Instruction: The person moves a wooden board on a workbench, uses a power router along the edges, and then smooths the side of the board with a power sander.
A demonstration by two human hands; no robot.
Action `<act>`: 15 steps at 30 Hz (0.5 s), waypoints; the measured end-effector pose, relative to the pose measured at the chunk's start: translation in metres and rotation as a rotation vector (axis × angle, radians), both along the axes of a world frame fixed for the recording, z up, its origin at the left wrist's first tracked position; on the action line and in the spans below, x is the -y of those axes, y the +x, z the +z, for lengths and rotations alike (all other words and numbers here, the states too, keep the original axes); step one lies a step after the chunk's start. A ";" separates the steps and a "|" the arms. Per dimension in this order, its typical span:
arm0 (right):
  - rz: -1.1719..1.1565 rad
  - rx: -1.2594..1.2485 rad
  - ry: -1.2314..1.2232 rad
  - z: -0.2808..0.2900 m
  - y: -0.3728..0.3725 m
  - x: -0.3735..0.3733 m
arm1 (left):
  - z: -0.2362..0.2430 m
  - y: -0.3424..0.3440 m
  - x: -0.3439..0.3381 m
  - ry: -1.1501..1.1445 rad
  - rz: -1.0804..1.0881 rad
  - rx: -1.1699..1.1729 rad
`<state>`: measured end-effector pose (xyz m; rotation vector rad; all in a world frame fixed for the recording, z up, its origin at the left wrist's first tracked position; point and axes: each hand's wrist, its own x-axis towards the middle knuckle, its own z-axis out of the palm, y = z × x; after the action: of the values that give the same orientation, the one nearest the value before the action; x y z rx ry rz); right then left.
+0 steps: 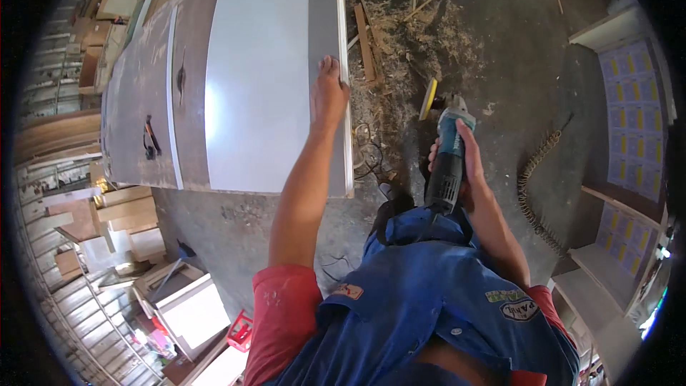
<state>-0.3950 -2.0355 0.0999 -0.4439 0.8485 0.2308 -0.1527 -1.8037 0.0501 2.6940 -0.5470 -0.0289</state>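
Grinder (450, 146), one, clamped in right hand (468, 154), in front of the body, over floor, well right of panel (264, 86). Yellow disc (429, 99), one, at far end, tilted, face turned toward panel, apart from it. Left hand (329, 100) laid over panel's long right edge, fingers together on grey band; clamped or merely resting, cannot tell.

Edges: panel's long right edge running away from the body, short near edge meeting it at a square corner. Room for moving: floor (514, 71) between panel edge and disc, more between right hand and coil (527, 186).

Counts, near to far: coil, one, on floor to the right. Black-and-orange tool, one (151, 136), on brown top (136, 93) left of panel. Pale sticks, two (421, 8), beyond disc among sawdust (450, 36). Shelf unit (607, 271) at right rim, with two patterned back sections visible.
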 end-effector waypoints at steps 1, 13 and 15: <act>0.010 0.029 -0.012 -0.005 -0.005 -0.007 | -0.003 -0.024 -0.002 -0.025 0.000 0.036; 0.118 -0.006 -0.029 -0.009 -0.048 -0.089 | -0.011 -0.187 -0.152 -0.227 0.072 0.032; 0.152 -0.029 -0.011 -0.001 -0.048 -0.102 | -0.025 -0.165 -0.195 -0.112 0.160 0.031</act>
<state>-0.4425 -1.9333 0.0988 -0.5170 0.8460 0.3733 -0.3178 -1.6091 0.0253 2.6234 -0.3300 0.0846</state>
